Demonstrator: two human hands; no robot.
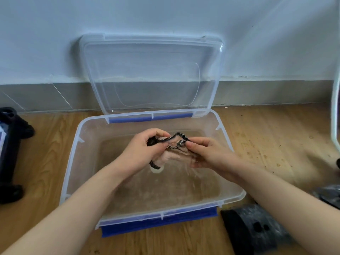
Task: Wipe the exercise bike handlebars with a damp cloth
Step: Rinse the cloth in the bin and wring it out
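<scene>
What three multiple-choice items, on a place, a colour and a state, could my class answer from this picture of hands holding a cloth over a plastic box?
1. Where is the cloth? A. on a chair. B. gripped by the left hand and right hand over the clear plastic box. C. on a shelf.
2. What colour are the box's latches? A. red. B. green. C. blue.
3. How does the lid stand? A. open, raised behind the box. B. snapped shut. C. taken away.
Answers: B, both hands grip it above the water; C, the front and back latches are blue; A, the lid stands upright at the back rim.
</scene>
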